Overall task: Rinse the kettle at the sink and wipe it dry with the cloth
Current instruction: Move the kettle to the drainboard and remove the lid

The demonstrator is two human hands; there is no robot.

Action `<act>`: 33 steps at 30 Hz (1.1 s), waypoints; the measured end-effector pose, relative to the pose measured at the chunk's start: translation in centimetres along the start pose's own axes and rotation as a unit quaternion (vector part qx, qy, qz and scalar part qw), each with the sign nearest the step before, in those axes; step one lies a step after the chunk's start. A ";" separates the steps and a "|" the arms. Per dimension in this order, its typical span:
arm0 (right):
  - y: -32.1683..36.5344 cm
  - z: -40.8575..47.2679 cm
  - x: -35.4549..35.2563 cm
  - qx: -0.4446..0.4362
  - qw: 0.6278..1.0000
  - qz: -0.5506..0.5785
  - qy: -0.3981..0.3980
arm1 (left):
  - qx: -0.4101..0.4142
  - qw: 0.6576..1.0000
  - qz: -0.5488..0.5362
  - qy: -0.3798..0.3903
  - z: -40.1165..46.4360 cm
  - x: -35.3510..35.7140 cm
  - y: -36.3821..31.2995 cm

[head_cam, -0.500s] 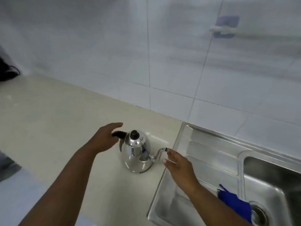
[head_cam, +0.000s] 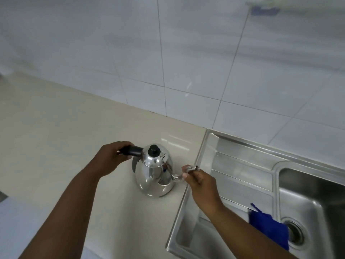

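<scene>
A shiny steel kettle (head_cam: pixel 153 174) with a black lid knob and a thin curved spout stands upright on the cream counter (head_cam: pixel 56 131), just left of the sink. My left hand (head_cam: pixel 110 157) is closed around its black handle. My right hand (head_cam: pixel 197 179) pinches the tip of the spout. A blue cloth (head_cam: pixel 268 228) lies in the steel sink (head_cam: pixel 242 165), partly hidden behind my right forearm, beside the drain.
The sink's ribbed drainboard lies right of the kettle, with the basin and drain (head_cam: pixel 296 232) at the far right. A white tiled wall (head_cam: pixel 186 53) runs behind the counter. A blurred rail with a blue mount (head_cam: pixel 265 8) sits top right.
My left hand has closed on the kettle's handle, where it was open beside it. My right hand has taken hold of the spout tip. The view has shifted slightly.
</scene>
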State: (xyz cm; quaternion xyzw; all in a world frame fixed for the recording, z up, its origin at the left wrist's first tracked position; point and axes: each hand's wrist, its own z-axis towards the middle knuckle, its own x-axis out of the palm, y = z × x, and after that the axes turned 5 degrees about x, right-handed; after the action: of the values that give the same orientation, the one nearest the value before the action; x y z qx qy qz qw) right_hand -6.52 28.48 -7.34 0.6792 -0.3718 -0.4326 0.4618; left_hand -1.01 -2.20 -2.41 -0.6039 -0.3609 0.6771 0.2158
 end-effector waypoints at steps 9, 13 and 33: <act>-1.9 -4.7 -10.2 -0.017 0.998 -0.003 -0.064 | 0.083 0.995 -0.030 0.054 -1.4 6.1 -7.9; -4.0 -7.9 -14.6 0.002 0.995 0.024 -0.100 | 0.104 0.990 -0.016 0.094 -2.1 10.7 -10.1; -9.2 -12.4 -19.0 0.039 0.986 -0.055 -0.151 | 0.114 0.983 0.019 0.142 -4.7 17.8 -11.8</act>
State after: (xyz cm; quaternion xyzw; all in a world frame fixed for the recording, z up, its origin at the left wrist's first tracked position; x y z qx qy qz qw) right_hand -0.68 52.21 -8.95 0.6430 -0.4164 -0.5398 0.3490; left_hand -1.26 19.52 -5.41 -0.6719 -0.2353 0.6251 0.3199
